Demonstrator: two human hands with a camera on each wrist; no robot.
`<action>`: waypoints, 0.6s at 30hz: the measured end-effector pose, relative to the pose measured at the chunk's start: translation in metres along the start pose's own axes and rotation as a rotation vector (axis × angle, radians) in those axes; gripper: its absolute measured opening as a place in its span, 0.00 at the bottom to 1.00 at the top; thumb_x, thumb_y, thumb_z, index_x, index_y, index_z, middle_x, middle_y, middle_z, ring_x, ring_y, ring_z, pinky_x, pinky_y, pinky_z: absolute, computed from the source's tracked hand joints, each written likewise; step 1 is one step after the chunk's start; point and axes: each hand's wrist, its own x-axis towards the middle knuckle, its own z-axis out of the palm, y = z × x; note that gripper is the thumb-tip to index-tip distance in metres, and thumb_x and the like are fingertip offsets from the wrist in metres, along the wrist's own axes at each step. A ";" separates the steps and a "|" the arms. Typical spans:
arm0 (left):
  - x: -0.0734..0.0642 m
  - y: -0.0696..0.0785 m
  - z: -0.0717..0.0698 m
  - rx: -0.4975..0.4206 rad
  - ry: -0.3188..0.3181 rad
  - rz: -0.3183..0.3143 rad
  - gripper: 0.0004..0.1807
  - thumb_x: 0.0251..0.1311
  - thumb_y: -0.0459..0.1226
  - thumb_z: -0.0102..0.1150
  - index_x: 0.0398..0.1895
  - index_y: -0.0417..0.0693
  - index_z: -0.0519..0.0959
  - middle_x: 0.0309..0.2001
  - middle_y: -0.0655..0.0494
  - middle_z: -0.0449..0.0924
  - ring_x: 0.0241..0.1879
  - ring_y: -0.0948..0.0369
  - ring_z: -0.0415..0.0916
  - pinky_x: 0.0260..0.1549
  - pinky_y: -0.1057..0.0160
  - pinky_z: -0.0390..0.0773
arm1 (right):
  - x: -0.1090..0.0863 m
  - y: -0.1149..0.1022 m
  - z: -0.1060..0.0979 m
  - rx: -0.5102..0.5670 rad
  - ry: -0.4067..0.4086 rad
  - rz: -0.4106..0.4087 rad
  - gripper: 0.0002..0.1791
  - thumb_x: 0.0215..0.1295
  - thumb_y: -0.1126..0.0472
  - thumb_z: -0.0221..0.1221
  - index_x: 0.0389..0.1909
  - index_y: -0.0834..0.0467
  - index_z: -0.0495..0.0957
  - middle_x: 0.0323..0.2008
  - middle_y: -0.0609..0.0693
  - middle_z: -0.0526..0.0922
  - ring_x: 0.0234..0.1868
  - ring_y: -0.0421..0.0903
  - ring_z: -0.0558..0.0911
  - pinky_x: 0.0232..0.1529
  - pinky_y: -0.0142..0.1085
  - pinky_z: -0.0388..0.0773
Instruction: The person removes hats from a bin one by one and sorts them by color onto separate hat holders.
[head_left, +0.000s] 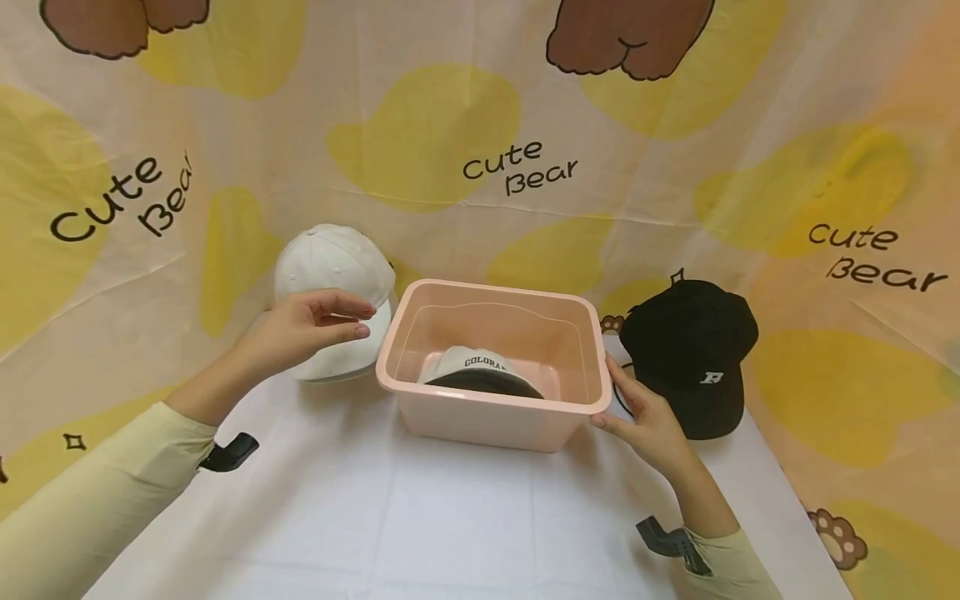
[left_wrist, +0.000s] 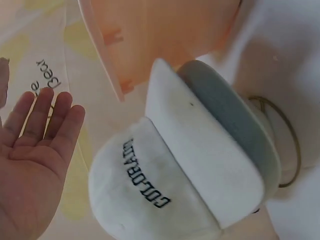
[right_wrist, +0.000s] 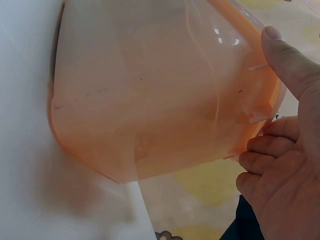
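A pink plastic bin (head_left: 480,421) stands on the white table, with a white cap (head_left: 457,360) lettered "COLORA…" and dark-brimmed lying inside. My right hand (head_left: 648,421) grips the bin's right rim, thumb on the front corner (right_wrist: 287,60) and fingers curled at the side. To the left of the bin sits another white cap (head_left: 330,258), its dark lettering visible in the left wrist view, where a grey-green surface (left_wrist: 230,115) shows beside its white brim. My left hand (head_left: 303,329) is held beside this cap, empty, fingers extended (left_wrist: 37,117).
Right of the bin, close behind my right hand, is a black cap (head_left: 690,350) with a white letter mark. A thin wire ring (left_wrist: 295,145) shows under the left white cap. A patterned yellow cloth (head_left: 420,133) hangs behind the white table (head_left: 450,525).
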 end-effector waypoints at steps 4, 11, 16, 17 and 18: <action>0.013 0.009 0.002 0.007 -0.062 0.070 0.21 0.62 0.44 0.72 0.56 0.48 0.83 0.55 0.51 0.85 0.55 0.57 0.83 0.52 0.70 0.84 | 0.001 0.000 0.000 -0.001 0.000 -0.003 0.54 0.57 0.61 0.75 0.81 0.46 0.56 0.79 0.49 0.59 0.77 0.56 0.61 0.67 0.23 0.63; 0.038 0.024 0.001 0.014 -0.190 0.144 0.23 0.62 0.38 0.73 0.58 0.42 0.82 0.56 0.45 0.85 0.56 0.50 0.83 0.55 0.65 0.84 | 0.003 0.001 0.003 0.042 -0.009 -0.008 0.53 0.57 0.62 0.75 0.80 0.48 0.57 0.79 0.51 0.58 0.78 0.56 0.59 0.67 0.21 0.63; 0.053 0.053 -0.002 0.119 -0.299 0.138 0.24 0.61 0.44 0.73 0.59 0.49 0.82 0.57 0.54 0.84 0.59 0.54 0.80 0.61 0.55 0.82 | 0.002 0.001 0.005 0.060 -0.004 -0.038 0.52 0.57 0.64 0.75 0.80 0.50 0.57 0.79 0.53 0.58 0.78 0.44 0.60 0.67 0.20 0.63; 0.057 0.059 0.000 0.130 -0.315 0.137 0.25 0.61 0.45 0.74 0.59 0.49 0.82 0.58 0.55 0.84 0.60 0.54 0.80 0.62 0.53 0.81 | 0.001 0.001 0.005 0.062 0.004 -0.045 0.53 0.56 0.66 0.75 0.80 0.51 0.57 0.79 0.54 0.58 0.77 0.39 0.60 0.66 0.20 0.63; 0.061 0.064 0.002 0.130 -0.328 0.138 0.25 0.60 0.45 0.74 0.59 0.49 0.82 0.58 0.55 0.84 0.60 0.54 0.79 0.63 0.52 0.81 | 0.000 0.001 0.005 0.066 0.009 -0.048 0.53 0.56 0.66 0.75 0.80 0.52 0.58 0.79 0.55 0.58 0.76 0.35 0.60 0.66 0.19 0.63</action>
